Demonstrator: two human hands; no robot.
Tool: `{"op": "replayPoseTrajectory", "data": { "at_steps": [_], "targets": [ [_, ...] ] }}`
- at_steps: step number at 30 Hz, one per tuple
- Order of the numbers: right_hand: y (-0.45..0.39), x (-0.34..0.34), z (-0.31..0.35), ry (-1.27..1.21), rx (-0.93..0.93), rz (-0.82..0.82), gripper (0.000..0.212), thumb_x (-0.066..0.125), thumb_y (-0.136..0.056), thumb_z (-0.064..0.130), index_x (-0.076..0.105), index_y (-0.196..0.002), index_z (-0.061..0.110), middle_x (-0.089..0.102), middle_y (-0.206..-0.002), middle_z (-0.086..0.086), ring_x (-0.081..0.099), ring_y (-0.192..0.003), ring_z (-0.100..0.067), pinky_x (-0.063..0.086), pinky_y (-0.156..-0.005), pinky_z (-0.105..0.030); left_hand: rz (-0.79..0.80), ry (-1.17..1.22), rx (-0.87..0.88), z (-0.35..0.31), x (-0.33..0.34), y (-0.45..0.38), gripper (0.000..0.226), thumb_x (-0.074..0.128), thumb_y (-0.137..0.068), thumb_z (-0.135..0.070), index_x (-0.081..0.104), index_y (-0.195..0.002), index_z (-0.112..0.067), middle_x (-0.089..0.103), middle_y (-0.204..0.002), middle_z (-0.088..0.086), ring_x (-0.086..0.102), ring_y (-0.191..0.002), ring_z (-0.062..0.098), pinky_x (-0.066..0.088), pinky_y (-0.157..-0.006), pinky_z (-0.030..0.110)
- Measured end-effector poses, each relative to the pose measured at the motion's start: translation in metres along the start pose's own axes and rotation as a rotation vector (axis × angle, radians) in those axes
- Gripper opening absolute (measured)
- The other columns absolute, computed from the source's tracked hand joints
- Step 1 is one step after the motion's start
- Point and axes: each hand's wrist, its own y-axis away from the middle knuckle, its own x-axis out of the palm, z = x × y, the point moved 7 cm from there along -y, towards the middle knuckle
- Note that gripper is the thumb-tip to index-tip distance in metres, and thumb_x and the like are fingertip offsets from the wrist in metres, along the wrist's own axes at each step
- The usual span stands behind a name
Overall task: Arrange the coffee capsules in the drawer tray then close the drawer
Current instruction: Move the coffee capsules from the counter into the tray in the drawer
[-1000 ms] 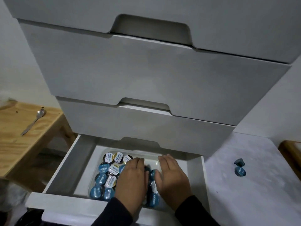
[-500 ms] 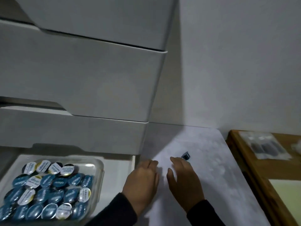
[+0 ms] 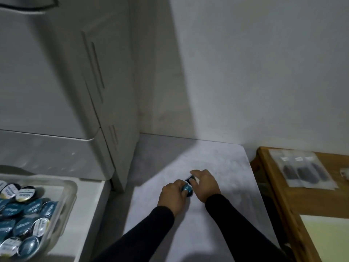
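Observation:
On the grey-white surface (image 3: 217, 220) right of the drawer unit, my left hand (image 3: 172, 195) grips a blue coffee capsule (image 3: 187, 189) with its foil lid facing up. My right hand (image 3: 204, 183) pinches a second, darker capsule (image 3: 189, 179) just behind it. The two hands nearly touch. At the far left a clear plastic tray (image 3: 70, 188) sits in the open drawer (image 3: 88, 210), packed with several blue and white-lidded capsules (image 3: 28, 220).
The white drawer unit (image 3: 66, 91) rises at the left, its upper drawers closed. A wooden table (image 3: 294, 205) stands at the right with a clear packet of dark items (image 3: 300, 172) and a pale sheet (image 3: 328, 237). A white wall lies behind.
Both hands left the tray in the drawer, moved right onto the grey-white surface, and closed on the two loose capsules. My view swung right with them.

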Motion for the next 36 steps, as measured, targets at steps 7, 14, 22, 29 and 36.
{"op": "replayPoseTrajectory", "data": {
  "at_steps": [7, 14, 22, 29, 36],
  "targets": [
    [-0.018, 0.011, -0.008, -0.063, 0.011, 0.048, 0.016, 0.059, -0.086, 0.023, 0.071, -0.095, 0.019, 0.057, -0.102, -0.009, 0.060, -0.092, -0.023, 0.045, -0.082, -0.024, -0.069, 0.147, -0.106, 0.010, 0.008, -0.017, 0.029, 0.054, -0.085, -0.010, 0.066, -0.108, -0.022, 0.065, -0.106, 0.000, 0.060, -0.096, 0.016, 0.047, -0.089, 0.024],
    [-0.002, 0.007, -0.028, -0.227, 0.061, -0.101, 0.010, 0.066, -0.072, 0.000, 0.073, -0.076, 0.006, 0.052, -0.061, 0.012, 0.059, -0.071, -0.022, 0.036, -0.061, -0.005, -0.127, 0.251, -0.131, 0.016, 0.005, -0.014, 0.023, 0.060, -0.079, -0.005, 0.071, -0.077, -0.025, 0.072, -0.081, -0.007, 0.068, -0.081, 0.011, 0.053, -0.075, 0.015],
    [0.007, 0.017, -0.047, -0.425, 0.199, -0.092, 0.016, 0.068, -0.071, 0.003, 0.072, -0.071, 0.019, 0.074, -0.082, -0.012, 0.068, -0.080, -0.028, 0.054, -0.078, -0.036, -0.185, 0.374, -0.159, 0.024, -0.005, -0.001, 0.029, 0.058, -0.085, -0.005, 0.073, -0.077, -0.028, 0.072, -0.082, -0.010, 0.066, -0.082, 0.004, 0.045, -0.062, 0.001],
    [0.024, 0.005, -0.030, -0.492, 0.187, -0.244, 0.008, 0.069, -0.072, 0.006, 0.074, -0.077, 0.010, 0.073, -0.073, -0.010, 0.067, -0.074, -0.028, 0.051, -0.073, -0.032, -0.224, 0.527, -0.144, 0.024, -0.034, 0.016, 0.017, 0.068, -0.078, -0.006, 0.074, -0.078, -0.022, 0.074, -0.080, 0.000, 0.068, -0.078, 0.013, 0.055, -0.072, 0.019],
    [0.073, -0.013, 0.037, -0.809, 0.071, -0.434, 0.015, 0.071, -0.072, -0.001, 0.068, -0.063, 0.011, 0.067, -0.060, -0.003, 0.056, -0.053, -0.003, 0.045, -0.056, -0.012, -0.178, 0.613, -0.020, 0.021, -0.088, 0.060, 0.021, 0.066, -0.080, -0.006, 0.074, -0.081, -0.025, 0.074, -0.080, 0.002, 0.067, -0.070, 0.011, 0.057, -0.074, 0.030]
  ]
}}
